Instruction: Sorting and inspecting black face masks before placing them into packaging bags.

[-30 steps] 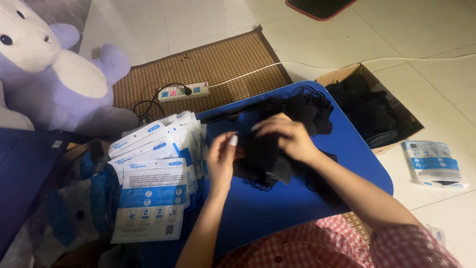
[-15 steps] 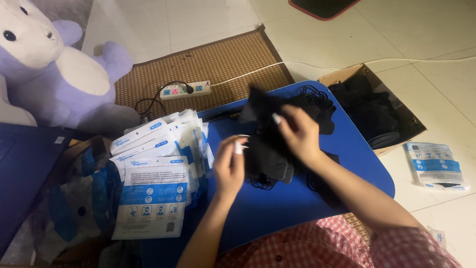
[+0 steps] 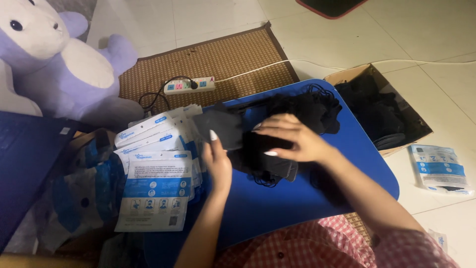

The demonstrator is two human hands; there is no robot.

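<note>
Item: flat black fabric face mask [image 3: 219, 128], folded, with thin elastic ear loops. Judged very light, soft and limp, not fragile and not slippery; it likely flops unless pinched at a folded edge, and the loops look apt to snag on neighbouring pieces.

Location: raised just above the left part of the rounded blue plastic lap table [image 3: 297, 198], pinched at its lower edge by the left hand [image 3: 217, 161], thumb up.

Right hand [image 3: 292, 140]: spread flat, fingers pressing on a heap of black masks [image 3: 292, 111] on the table; grasp unclear.

Adjacent: fanned stack of white-and-blue printed pouches [image 3: 156, 191] just left of the table. Beyond: brown cardboard box of black masks [image 3: 382, 111], white power strip [image 3: 190, 85] on a woven brown mat [image 3: 233, 59], lilac plush rabbit [image 3: 64, 69].
</note>
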